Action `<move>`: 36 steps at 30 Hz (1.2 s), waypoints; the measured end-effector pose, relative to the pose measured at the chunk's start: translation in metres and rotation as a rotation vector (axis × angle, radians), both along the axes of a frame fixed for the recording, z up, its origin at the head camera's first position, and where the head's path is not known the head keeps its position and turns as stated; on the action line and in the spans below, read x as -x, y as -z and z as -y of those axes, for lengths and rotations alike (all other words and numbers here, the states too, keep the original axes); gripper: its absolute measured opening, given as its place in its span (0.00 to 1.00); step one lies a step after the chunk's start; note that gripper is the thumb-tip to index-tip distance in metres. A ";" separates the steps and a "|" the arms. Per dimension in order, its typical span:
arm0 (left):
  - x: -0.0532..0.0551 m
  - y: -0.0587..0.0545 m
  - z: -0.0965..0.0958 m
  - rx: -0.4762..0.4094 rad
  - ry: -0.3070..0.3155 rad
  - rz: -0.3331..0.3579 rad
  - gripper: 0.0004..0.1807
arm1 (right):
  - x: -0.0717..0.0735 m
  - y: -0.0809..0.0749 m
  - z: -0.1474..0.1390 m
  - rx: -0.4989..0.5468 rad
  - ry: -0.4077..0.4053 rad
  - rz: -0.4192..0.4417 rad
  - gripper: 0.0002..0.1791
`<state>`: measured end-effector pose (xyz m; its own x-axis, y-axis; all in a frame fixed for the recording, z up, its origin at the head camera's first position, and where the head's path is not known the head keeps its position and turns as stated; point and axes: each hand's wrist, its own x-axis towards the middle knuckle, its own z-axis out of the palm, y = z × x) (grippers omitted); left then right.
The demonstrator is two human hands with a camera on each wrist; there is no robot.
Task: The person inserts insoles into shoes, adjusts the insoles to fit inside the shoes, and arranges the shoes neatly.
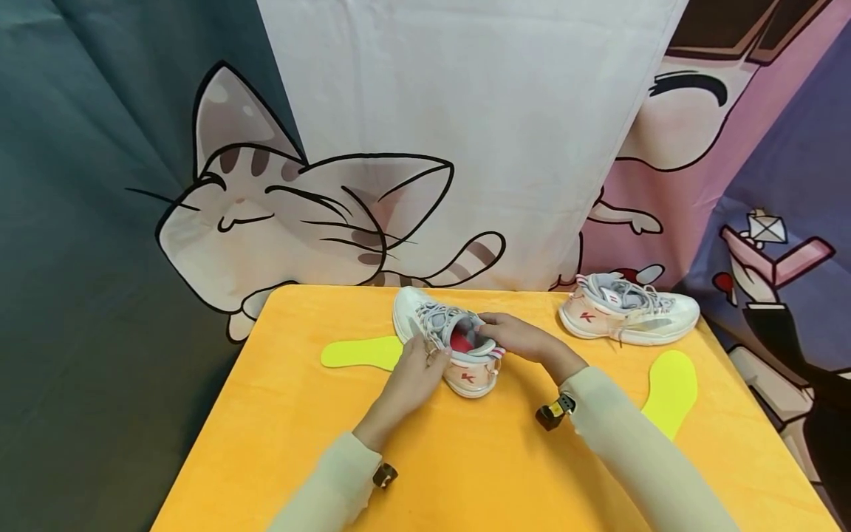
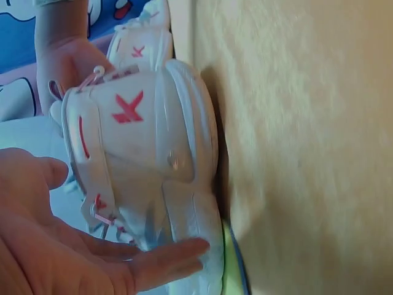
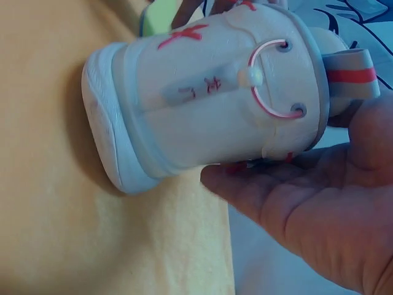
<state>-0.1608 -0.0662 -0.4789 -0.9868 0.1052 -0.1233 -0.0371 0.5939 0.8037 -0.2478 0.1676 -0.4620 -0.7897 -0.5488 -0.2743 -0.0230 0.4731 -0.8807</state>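
Note:
A white sneaker [image 1: 468, 378] with a red K mark and loose laces stands on the table between both hands, its heel toward me. Red shows inside its opening. My left hand [image 1: 415, 373] rests along the sneaker's left side; in the left wrist view its fingers [image 2: 166, 261] lie fairly straight by the sole while the thumb stands off the collar. At the collar's right side, my right hand [image 1: 521, 336] pinches the rim, thumb at the opening and fingers [image 3: 236, 187] outside. In the right wrist view a striped heel tab [image 3: 353, 75] sticks up beside the thumb.
A second white sneaker [image 1: 631, 310] stands at the back right. One yellow-green insole [image 1: 359, 353] lies left of the held sneaker, partly behind it. Another insole [image 1: 674, 384] lies at the right, partly covered by the right sleeve. A cartoon-printed cloth [image 1: 505, 111] hangs behind the yellow table [image 1: 465, 473].

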 end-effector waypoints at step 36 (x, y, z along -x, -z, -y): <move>-0.004 -0.016 -0.011 -0.144 0.188 -0.059 0.29 | -0.111 -0.005 -0.005 0.197 0.347 0.029 0.27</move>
